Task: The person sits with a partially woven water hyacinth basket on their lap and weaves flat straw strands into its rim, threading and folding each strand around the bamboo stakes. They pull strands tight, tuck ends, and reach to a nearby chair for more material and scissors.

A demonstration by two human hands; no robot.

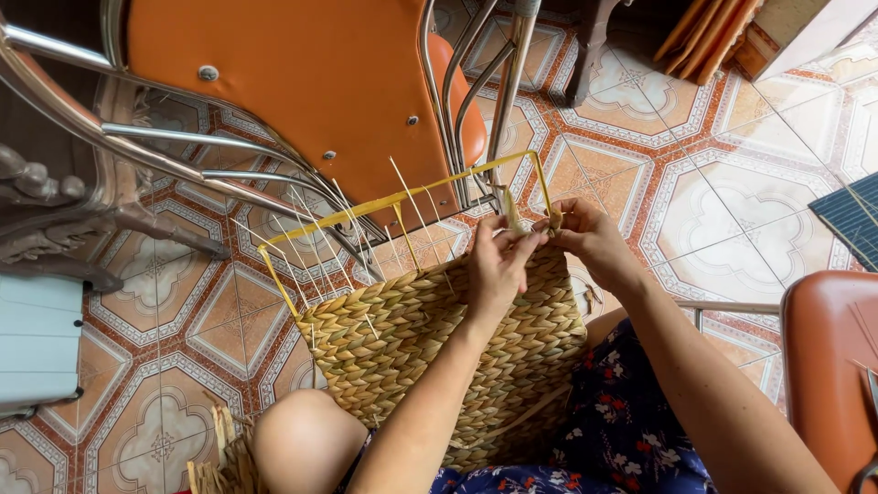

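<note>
While the half-woven basket [430, 357] rests on the person's lap, tipped on its side with its open rim facing away, everything else places off it. Left of the basket: a pale blue box [37, 343] on the tiled floor [722, 201], and loose dry fibre [219, 457] low beside the knee. Above the basket: an orange chair [302, 82] with chrome legs. At the basket's rim a yellow wire frame [402, 197] sets the shape, with thin bare stakes [315, 242] sticking up through the plaited rows. Left hand [494, 265] is at the rim's right part, fingers [517, 240] curled shut, pinching the working strand [512, 212] against the top row. Right hand [590, 240] is just right of it, touching the same spot, fingers [560, 220] closed on the strand by the frame corner; how much strand each hand holds is hidden. Right of the basket: another orange seat [828, 366] and a dark blue mat [855, 215] at the edge. To do this step well, judging from the grip: keep the strand taut, pack it down snug on the previous row, pass it alternately front and back of each stake, hold stakes upright and evenly spaced, and turn cleanly round the frame corner so no gap opens.
</note>
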